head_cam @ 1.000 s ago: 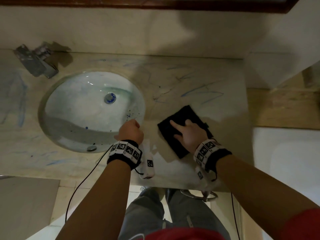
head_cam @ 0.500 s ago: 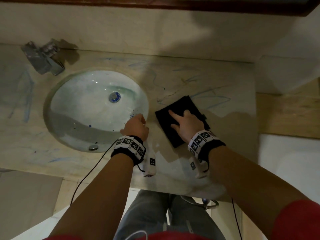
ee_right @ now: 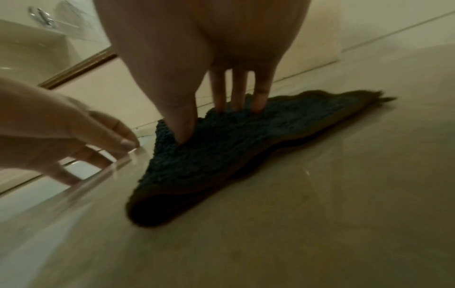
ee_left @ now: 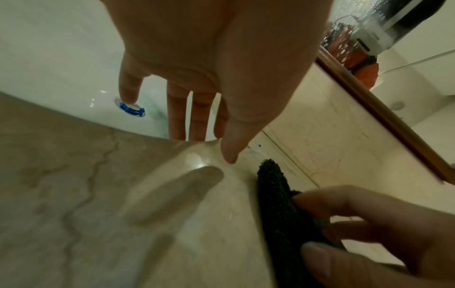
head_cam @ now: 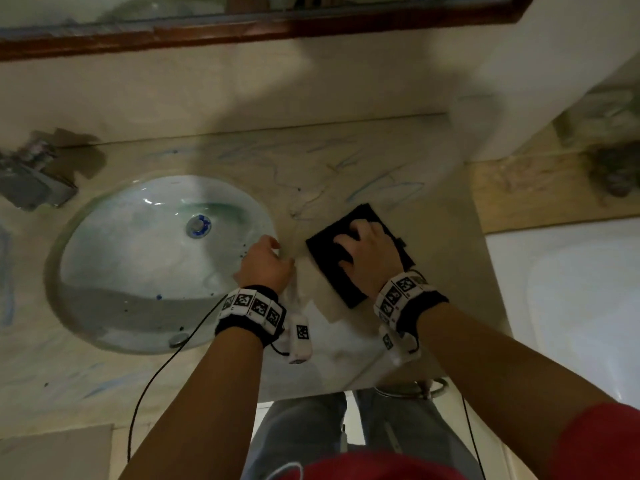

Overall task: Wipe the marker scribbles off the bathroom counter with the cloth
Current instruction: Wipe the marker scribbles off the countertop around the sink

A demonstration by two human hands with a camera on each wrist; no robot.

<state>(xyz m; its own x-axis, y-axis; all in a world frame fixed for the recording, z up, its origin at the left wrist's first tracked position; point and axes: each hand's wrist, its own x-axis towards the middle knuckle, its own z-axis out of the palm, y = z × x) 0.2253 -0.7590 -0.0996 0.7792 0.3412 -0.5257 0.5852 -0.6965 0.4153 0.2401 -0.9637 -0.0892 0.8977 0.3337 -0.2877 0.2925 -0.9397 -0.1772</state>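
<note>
The right hand (head_cam: 370,258) claws down on the black nubby cloth (head_cam: 322,249). Its grip pinches the pile, with thumb and fingertips (ee_right: 262,91) curled in. The folded square lies on the glossy, veined beige marble table (head_cam: 446,237), just nearer than the thin blue marker scribbles (head_cam: 384,188). The left hand (head_cam: 266,268), grip loosely spread, rests at the rim of the oval white glazed basin (head_cam: 138,244).

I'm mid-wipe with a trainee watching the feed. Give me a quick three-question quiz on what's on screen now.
1. True or false: the left hand holds the cloth.
2. The blue scribbles nearest the cloth lie: A) beyond it, toward the wall; B) on the cloth itself; C) on the left hand.
3. Fill in: the left hand sits at the edge of the ____.
Key: 1 false, the right hand presses it; 2 A; 3 sink.
</note>
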